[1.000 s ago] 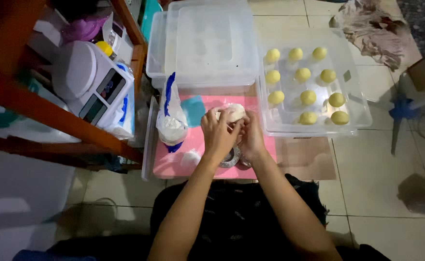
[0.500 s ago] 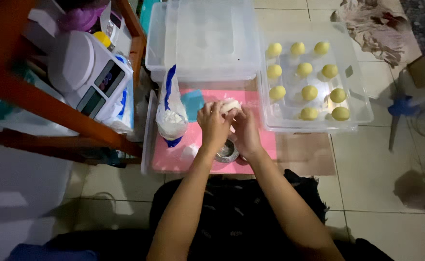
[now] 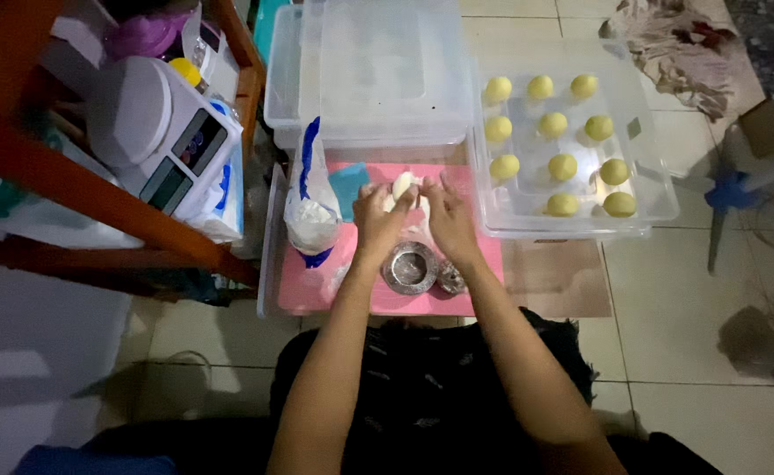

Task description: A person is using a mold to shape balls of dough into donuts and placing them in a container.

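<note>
Dough ball [image 3: 403,186] sits pinched between my left hand [image 3: 378,216] and right hand [image 3: 447,220], above the pink mat [image 3: 479,251], metal cup [image 3: 410,267] near.

Floor: pale square tiles [image 3: 686,290], seen right of and below the hands.
Furniture: orange wooden shelf frame [image 3: 96,189], set left of the hands.
Cloth: crumpled rag [image 3: 677,44], laid far upper right.
Light: dim, brightest ahead of the hands.

A white plastic flour bag with blue edging [image 3: 311,204] stands upright on the pink mat's left side, while the white kitchen scale's dark rectangular screen [image 3: 195,141] faces up under the shelf.
</note>
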